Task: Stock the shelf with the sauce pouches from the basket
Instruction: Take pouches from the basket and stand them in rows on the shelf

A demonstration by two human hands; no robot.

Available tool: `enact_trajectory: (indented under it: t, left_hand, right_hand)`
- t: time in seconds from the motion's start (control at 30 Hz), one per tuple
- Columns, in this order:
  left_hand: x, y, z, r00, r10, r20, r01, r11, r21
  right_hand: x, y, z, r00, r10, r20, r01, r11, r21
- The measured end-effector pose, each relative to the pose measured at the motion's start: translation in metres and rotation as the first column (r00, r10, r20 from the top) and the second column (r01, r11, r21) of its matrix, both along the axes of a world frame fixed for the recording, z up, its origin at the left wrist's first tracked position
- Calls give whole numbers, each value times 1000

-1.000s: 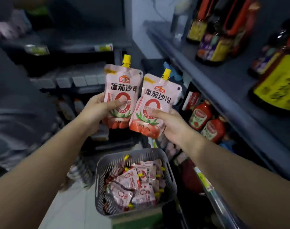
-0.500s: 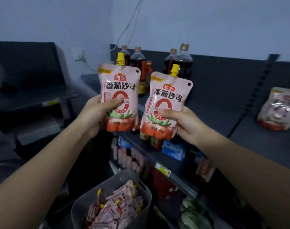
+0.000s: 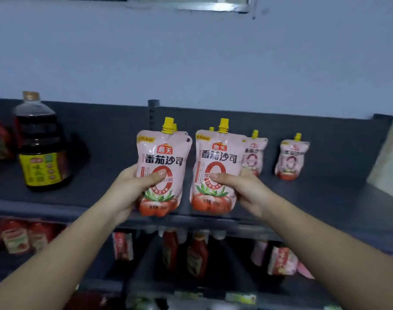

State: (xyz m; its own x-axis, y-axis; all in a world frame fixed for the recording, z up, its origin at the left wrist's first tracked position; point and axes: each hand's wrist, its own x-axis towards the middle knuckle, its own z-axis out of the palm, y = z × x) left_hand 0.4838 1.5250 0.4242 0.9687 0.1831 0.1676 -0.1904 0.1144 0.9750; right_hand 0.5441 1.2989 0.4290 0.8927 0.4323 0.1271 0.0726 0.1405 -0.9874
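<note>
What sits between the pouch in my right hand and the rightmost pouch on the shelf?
A standing pouch on the shelf, partly behind the held pouch, in the head view.

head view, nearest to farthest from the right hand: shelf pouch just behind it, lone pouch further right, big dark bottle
1. Pink yellow-capped sauce pouch, standing just behind the right hand.
2. Lone pink pouch, farther to the right.
3. Dark yellow-labelled bottle, far left.
</note>
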Motion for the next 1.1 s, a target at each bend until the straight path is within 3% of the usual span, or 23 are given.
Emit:
enact_trajectory:
  t: [0.23,0.47,0.77,1.1]
  left_hand:
    - [88,-159,-10,981,-173,-91,170,984,-44]
    - [145,-268,-25,952,-278,-125,274,960,-54]
    - [194,-318,-25,927,-354,-126,362,931,49]
    - [249,-265,-36,926,-330,-182,353,928,118]
  right_hand:
    - [24,-177,-6,960,-280,-4,279,957,-73]
    - [44,-294,-22,906,-422,-37,420,906,-55]
    - [79,-331,-54,886,-451,-106,448,892,-55]
    - [165,-301,-52,919,-376,-115,369,926,-78]
